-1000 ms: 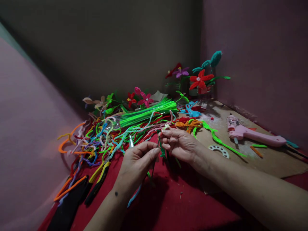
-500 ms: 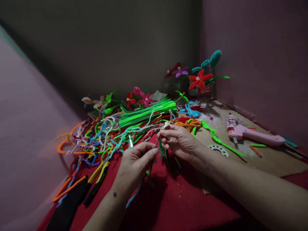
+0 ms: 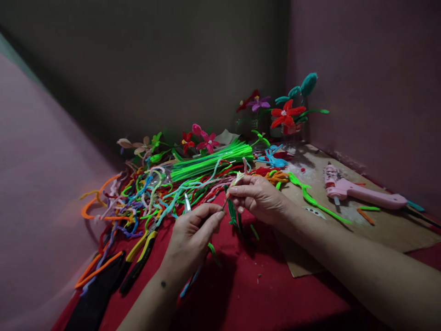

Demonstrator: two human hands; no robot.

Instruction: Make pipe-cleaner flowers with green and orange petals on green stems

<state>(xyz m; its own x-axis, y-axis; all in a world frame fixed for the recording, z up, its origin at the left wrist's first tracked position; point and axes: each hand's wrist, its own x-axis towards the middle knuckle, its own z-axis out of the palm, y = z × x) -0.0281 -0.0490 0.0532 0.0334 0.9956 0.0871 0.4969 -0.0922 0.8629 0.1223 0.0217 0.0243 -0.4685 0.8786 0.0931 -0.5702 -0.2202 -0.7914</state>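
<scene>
Between my two hands runs a thin dark flower stem (image 3: 225, 205) topped by a small pale yellow-white tuft (image 3: 238, 177). The fingers of my right hand (image 3: 257, 195) pinch it just below the tuft. Lower down, my left hand (image 3: 198, 230) grips the stem between thumb and forefinger. Dark green pipe-cleaner leaves (image 3: 232, 212) lie on the red cloth behind the hands. A metal scissor blade (image 3: 187, 202) points up just behind my left hand.
Tangled colourful pipe cleaners (image 3: 138, 197) cover the left. A bundle of green pipe cleaners (image 3: 210, 161) lies behind the hands. Yellow-black pliers (image 3: 141, 257) rest left of my left arm. A pink glue gun (image 3: 365, 193) sits on cardboard (image 3: 389, 230). Finished flowers (image 3: 287, 113) stand at the back.
My right hand has shifted slightly and turned, its fingers closing further around the stem under the tuft. My left hand has moved only a little.
</scene>
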